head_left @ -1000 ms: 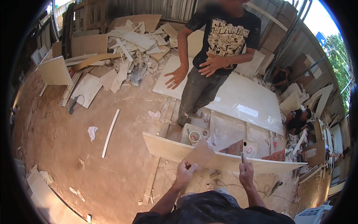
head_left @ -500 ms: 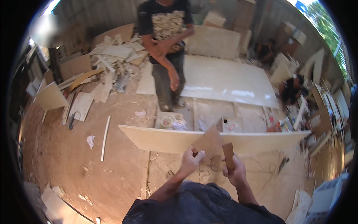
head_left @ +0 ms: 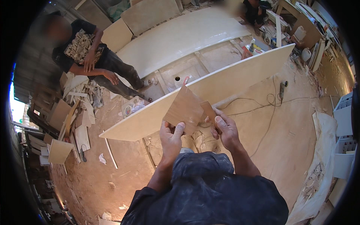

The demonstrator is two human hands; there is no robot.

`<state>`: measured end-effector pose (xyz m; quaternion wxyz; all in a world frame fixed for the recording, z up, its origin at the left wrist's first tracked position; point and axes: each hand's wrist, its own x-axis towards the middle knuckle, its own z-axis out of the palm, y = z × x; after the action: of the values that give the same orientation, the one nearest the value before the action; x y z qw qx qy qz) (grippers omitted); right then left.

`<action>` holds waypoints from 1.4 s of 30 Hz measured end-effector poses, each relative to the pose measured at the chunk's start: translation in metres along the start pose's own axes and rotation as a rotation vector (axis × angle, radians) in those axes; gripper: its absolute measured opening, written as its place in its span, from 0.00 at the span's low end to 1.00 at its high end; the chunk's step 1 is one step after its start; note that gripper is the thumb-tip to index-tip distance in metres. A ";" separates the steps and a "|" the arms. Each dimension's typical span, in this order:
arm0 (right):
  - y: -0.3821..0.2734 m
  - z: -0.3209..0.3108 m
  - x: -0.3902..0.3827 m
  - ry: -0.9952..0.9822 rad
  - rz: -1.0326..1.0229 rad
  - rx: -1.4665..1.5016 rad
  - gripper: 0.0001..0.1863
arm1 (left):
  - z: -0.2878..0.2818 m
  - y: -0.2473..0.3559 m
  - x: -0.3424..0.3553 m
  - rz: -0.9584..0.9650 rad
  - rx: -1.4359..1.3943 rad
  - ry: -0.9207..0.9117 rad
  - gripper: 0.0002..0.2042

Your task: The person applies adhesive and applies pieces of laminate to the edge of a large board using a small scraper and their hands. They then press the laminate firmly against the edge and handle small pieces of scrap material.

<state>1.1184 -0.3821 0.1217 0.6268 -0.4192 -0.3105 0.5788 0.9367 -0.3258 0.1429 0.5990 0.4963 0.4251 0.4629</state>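
Note:
My left hand (head_left: 171,141) grips a thin brown sheet (head_left: 183,107) by its lower corner, thumb on top. In my right hand (head_left: 227,132) a smaller, stiff-looking brown piece (head_left: 207,109) is pinched between thumb and fingers. Its edge overlaps or meets the right side of the sheet; whether they touch I cannot tell. Both pieces are held up in front of my body. Beyond them a long cream panel (head_left: 240,80) stands on edge, running from lower left to upper right.
A person (head_left: 84,48) is at the upper left beyond the panel, arms crossed low; another (head_left: 256,11) crouches at the far right. A large glossy cream board (head_left: 180,41) lies behind. On the floor, a black tool (head_left: 282,90) trails a cord. White crates (head_left: 344,116) stand at right.
The view has swung to the right, so the panel now slants. My right hand has tilted its brown piece and brought it closer to the sheet in my left hand.

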 end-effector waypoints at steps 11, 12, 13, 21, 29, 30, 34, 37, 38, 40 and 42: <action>-0.029 -0.063 0.004 -0.172 0.498 0.235 0.18 | 0.043 0.004 -0.013 0.206 0.016 0.073 0.21; -0.029 -0.060 0.004 -0.204 0.509 0.188 0.17 | 0.045 0.008 -0.012 0.215 0.007 0.063 0.21; -0.029 -0.058 0.004 -0.207 0.494 0.170 0.18 | 0.045 0.010 -0.013 0.228 0.032 0.048 0.21; -0.025 -0.049 0.006 -0.265 0.478 0.149 0.17 | 0.041 0.019 -0.026 0.156 0.214 -0.126 0.23; -0.036 -0.028 -0.007 -0.223 0.320 0.045 0.17 | 0.052 -0.003 -0.042 0.081 0.256 -0.217 0.30; -0.037 -0.027 -0.009 -0.225 0.319 0.067 0.17 | 0.051 -0.011 -0.044 0.080 0.265 -0.239 0.32; -0.052 -0.039 -0.018 -0.183 0.291 0.159 0.17 | 0.057 -0.011 -0.047 0.071 0.086 -0.004 0.29; -0.044 -0.069 -0.023 -0.053 0.268 0.221 0.16 | 0.037 -0.015 -0.048 0.125 -0.012 0.047 0.26; -0.043 -0.073 -0.023 -0.029 0.257 0.207 0.16 | 0.035 -0.015 -0.048 0.141 -0.063 0.052 0.26; -0.038 -0.076 -0.026 -0.002 0.255 0.142 0.16 | 0.040 -0.015 -0.051 0.143 -0.078 0.047 0.27; -0.033 -0.069 -0.027 -0.021 0.268 0.041 0.17 | 0.047 -0.017 -0.056 0.158 -0.110 0.039 0.27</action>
<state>1.1907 -0.4191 0.1221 0.5492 -0.4376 -0.2464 0.6680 0.9725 -0.3908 0.1357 0.5785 0.4855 0.3702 0.5410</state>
